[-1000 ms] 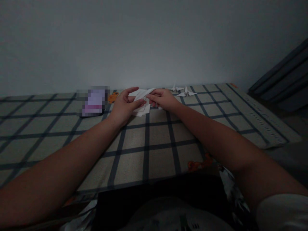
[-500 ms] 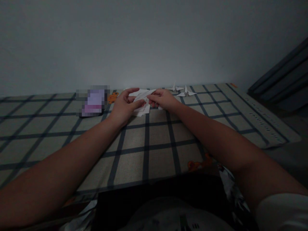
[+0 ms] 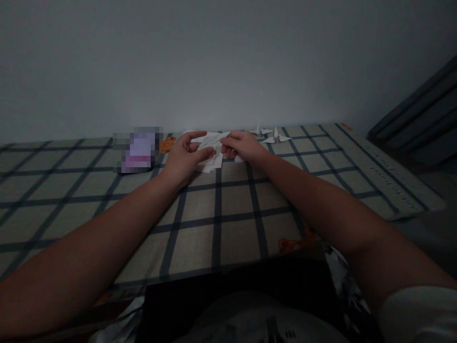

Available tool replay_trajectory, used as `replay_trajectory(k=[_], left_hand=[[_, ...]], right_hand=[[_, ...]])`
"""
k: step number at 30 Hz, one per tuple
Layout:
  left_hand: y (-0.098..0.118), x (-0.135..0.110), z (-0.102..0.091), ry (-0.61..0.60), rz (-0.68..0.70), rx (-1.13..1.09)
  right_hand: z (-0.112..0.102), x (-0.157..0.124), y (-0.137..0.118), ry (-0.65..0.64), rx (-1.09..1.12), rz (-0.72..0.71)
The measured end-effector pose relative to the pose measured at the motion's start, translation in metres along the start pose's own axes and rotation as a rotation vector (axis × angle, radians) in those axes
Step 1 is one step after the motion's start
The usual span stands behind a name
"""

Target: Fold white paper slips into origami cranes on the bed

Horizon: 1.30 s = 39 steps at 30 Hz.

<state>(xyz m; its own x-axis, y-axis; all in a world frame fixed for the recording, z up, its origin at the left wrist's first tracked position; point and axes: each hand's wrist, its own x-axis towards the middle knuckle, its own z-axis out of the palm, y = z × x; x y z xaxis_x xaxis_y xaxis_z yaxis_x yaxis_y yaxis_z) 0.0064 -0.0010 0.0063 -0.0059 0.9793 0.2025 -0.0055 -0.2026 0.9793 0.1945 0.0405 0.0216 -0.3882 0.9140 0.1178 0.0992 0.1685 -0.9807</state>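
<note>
Both arms reach far forward over a checked cloth (image 3: pixel 221 238). My left hand (image 3: pixel 183 157) and my right hand (image 3: pixel 241 145) pinch a partly folded piece of white paper (image 3: pixel 211 141) between them, just above the cloth. The left thumb and forefinger close on its left side, while the right fingers curl over its right end. More white paper (image 3: pixel 213 164) lies flat under the hands.
Two small folded white paper cranes (image 3: pixel 276 137) stand on the cloth just right of my right hand. A blurred purple object (image 3: pixel 138 150) lies to the left. A plain wall rises behind, and dark panels (image 3: pixel 421 124) lean at the far right.
My right hand has shifted slightly, its fingers curling closer over the paper's right end. The left hand and the paper stay almost where they were.
</note>
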Motion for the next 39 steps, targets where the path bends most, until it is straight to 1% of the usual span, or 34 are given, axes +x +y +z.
replay_trajectory(k=[6,13,20,26,30,34,39], left_hand=[[0.0017,-0.0005,0.0002,-0.011,-0.012,0.02],[-0.0004,0.0004,0.0019,-0.034,-0.044,-0.102],[0.0004,0.0006,0.0022,-0.024,-0.075,-0.119],[0.0049,-0.0015,0.004,-0.03,-0.102,-0.123],[0.0015,-0.0005,0.0032,-0.053,-0.092,-0.138],[-0.0006,0.0007,0.0027,-0.037,-0.094,-0.128],[0.0032,-0.001,0.0046,-0.037,-0.102,-0.128]], right_hand=[[-0.0016,0.0032,0.0055,-0.002,-0.001,-0.01],[-0.0015,0.001,0.0023,-0.015,-0.021,-0.014],[-0.0001,0.0007,0.0035,-0.011,-0.006,-0.019],[0.0001,0.0033,0.006,-0.02,0.044,-0.025],[0.0004,0.0048,0.0074,-0.028,0.078,-0.017],[0.0004,0.005,0.0088,-0.028,0.108,-0.007],[0.0008,0.0032,0.008,0.012,0.121,-0.007]])
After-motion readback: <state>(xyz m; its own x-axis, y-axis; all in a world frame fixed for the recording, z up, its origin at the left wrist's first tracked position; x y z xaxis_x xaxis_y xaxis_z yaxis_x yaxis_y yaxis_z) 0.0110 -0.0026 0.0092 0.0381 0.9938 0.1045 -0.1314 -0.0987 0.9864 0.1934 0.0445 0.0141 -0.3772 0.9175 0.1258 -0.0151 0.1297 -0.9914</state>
